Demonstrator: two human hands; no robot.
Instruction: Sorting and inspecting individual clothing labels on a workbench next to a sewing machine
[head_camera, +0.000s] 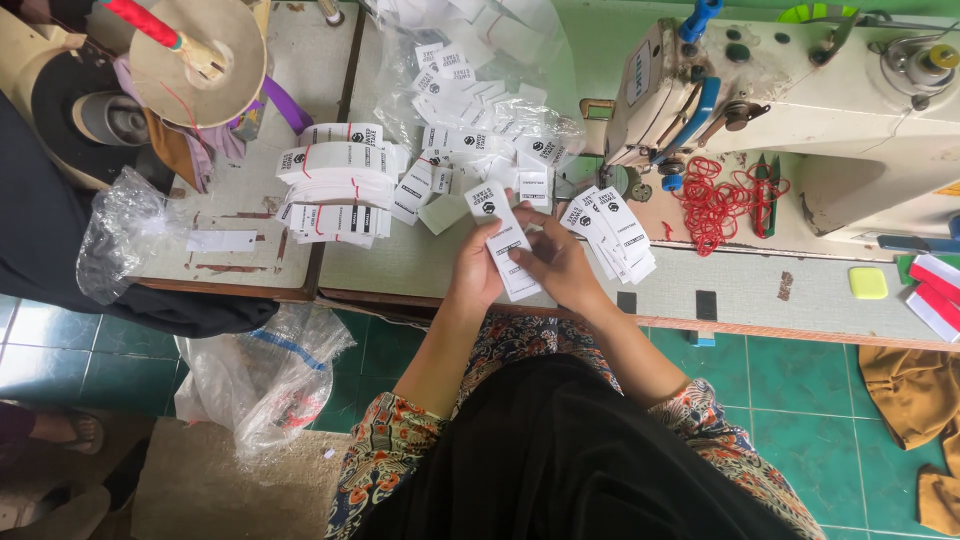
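Mid-frame, above the lap: left hand (475, 268) and right hand (553, 262) close together, both pinching a small stack of white labels (505, 243) held tilted, top end toward upper left. Left fingers curled round the stack's left edge, thumb on its face; right fingers closed on the lower right part, thumb across the front. Stack raised just above the table (420, 262) edge, not resting on it.

Just right of the hands, a fanned pile (615, 232) of the same labels lying flat on the table. Left of centre, bundles (335, 190) of labels tied with red thread, stacked in a heap. Upper centre, loose labels spilling from a clear bag (470, 60). Upper right, a cream sewing machine (800, 110), with a tangle of red thread (715, 205) and what may be green-handled snips (768, 180) beside it, too small to be sure. Far right, a yellow block (868, 283) and red-and-white strips (935, 290). Upper left, a thread cone (195, 55) on a round base. Lower left, a crumpled plastic bag (265, 375) over green floor tiles (830, 420).
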